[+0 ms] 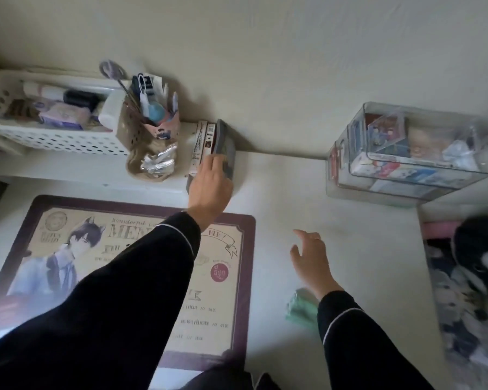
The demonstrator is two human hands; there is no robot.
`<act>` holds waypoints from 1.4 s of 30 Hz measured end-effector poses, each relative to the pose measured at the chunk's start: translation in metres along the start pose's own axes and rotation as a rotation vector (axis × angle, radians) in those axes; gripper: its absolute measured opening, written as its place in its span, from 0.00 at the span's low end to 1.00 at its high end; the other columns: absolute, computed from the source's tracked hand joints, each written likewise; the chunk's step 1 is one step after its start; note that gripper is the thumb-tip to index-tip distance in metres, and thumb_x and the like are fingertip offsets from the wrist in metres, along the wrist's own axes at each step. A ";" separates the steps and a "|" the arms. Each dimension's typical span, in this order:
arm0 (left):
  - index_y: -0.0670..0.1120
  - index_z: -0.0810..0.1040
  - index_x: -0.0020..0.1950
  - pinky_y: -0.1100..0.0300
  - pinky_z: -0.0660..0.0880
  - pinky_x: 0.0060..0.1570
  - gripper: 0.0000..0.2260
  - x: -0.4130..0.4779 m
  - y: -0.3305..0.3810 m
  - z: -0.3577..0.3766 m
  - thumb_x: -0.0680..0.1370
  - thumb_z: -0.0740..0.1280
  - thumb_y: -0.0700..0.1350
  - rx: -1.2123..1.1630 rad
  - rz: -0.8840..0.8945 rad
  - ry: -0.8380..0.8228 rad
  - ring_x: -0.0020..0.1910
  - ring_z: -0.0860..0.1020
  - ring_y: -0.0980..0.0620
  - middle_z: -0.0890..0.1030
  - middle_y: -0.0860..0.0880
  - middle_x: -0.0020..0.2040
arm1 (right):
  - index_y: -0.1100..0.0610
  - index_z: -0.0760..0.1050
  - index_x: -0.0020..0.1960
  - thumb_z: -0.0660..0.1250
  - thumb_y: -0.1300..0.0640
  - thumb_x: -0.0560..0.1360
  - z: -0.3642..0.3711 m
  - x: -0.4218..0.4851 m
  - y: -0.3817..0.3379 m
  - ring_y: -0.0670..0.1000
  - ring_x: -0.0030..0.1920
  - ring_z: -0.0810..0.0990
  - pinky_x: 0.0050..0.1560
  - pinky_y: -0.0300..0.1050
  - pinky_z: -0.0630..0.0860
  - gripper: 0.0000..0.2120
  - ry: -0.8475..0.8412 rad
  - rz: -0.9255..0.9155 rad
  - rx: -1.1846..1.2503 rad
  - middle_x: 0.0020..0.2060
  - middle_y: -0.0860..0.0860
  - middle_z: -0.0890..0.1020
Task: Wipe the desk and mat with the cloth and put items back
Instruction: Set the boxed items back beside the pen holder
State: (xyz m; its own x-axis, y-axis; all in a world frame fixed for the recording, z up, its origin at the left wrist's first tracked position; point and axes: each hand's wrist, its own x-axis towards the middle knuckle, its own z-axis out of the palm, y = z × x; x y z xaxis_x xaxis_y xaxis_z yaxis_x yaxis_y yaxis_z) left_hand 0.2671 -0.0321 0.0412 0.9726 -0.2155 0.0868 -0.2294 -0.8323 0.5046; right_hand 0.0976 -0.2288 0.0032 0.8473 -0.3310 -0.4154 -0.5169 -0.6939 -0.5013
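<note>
My left hand (210, 184) reaches to the back of the white desk (288, 198) and grips a grey flat device (224, 144) that stands upright beside two books (202, 144) against the wall. My right hand (312, 257) hovers above the desk with fingers apart and nothing in it. A green cloth (300, 308) lies crumpled on the desk, partly under my right wrist. The printed mat (228, 291) with a purple border lies at the front left, mostly covered by my left sleeve.
A white perforated basket (54, 136) of small items and a pen holder (150, 119) stand at the back left. A tan dish with foil wrappers (152, 164) sits before them. A clear box (406, 153) stands at the back right; a black-and-white plush (482, 254) lies at the right.
</note>
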 end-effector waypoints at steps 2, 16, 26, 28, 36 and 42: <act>0.43 0.70 0.65 0.53 0.74 0.53 0.19 -0.040 -0.008 0.001 0.74 0.64 0.38 -0.076 -0.026 -0.002 0.56 0.73 0.45 0.71 0.45 0.63 | 0.56 0.64 0.72 0.58 0.57 0.79 0.008 -0.023 0.032 0.57 0.62 0.68 0.63 0.47 0.64 0.22 0.077 0.008 -0.246 0.58 0.59 0.74; 0.42 0.75 0.62 0.55 0.74 0.46 0.16 -0.276 -0.069 -0.042 0.75 0.62 0.33 -0.325 -0.680 0.183 0.44 0.76 0.49 0.75 0.44 0.61 | 0.60 0.74 0.63 0.70 0.56 0.71 0.053 -0.110 0.092 0.61 0.44 0.79 0.43 0.53 0.78 0.22 0.022 -0.451 -0.653 0.51 0.61 0.79; 0.44 0.73 0.63 0.55 0.73 0.49 0.16 -0.277 -0.114 -0.072 0.77 0.60 0.34 -0.387 -0.748 0.175 0.51 0.75 0.48 0.74 0.45 0.63 | 0.62 0.79 0.48 0.58 0.53 0.67 0.067 -0.125 0.136 0.62 0.34 0.77 0.34 0.51 0.77 0.17 0.107 -0.443 -0.621 0.41 0.61 0.77; 0.45 0.73 0.63 0.52 0.75 0.51 0.17 -0.265 -0.125 -0.074 0.76 0.59 0.34 -0.405 -0.713 0.130 0.52 0.76 0.48 0.75 0.44 0.63 | 0.65 0.77 0.52 0.66 0.62 0.68 0.090 -0.126 0.118 0.66 0.42 0.77 0.42 0.55 0.77 0.13 0.229 -0.183 -0.467 0.46 0.64 0.77; 0.46 0.75 0.62 0.70 0.69 0.42 0.16 -0.213 -0.188 -0.103 0.76 0.60 0.35 -0.444 -0.580 -0.072 0.49 0.76 0.52 0.76 0.47 0.62 | 0.60 0.52 0.77 0.61 0.59 0.76 0.200 -0.130 -0.032 0.60 0.61 0.69 0.63 0.52 0.68 0.33 0.181 0.068 -0.399 0.69 0.61 0.65; 0.44 0.76 0.61 0.61 0.69 0.50 0.14 -0.195 -0.267 -0.138 0.77 0.60 0.35 -0.428 -0.577 -0.160 0.52 0.75 0.49 0.79 0.45 0.59 | 0.54 0.55 0.76 0.58 0.59 0.77 0.174 -0.091 -0.027 0.59 0.62 0.70 0.61 0.53 0.70 0.28 0.136 -0.160 -0.529 0.68 0.58 0.68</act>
State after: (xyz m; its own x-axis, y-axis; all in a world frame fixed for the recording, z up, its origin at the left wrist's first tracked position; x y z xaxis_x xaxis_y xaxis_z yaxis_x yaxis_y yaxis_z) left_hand 0.1434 0.3026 0.0078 0.9096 0.0976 -0.4038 0.3835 -0.5710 0.7259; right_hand 0.0127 -0.0687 -0.0777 0.9364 -0.2503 -0.2460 -0.2784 -0.9565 -0.0868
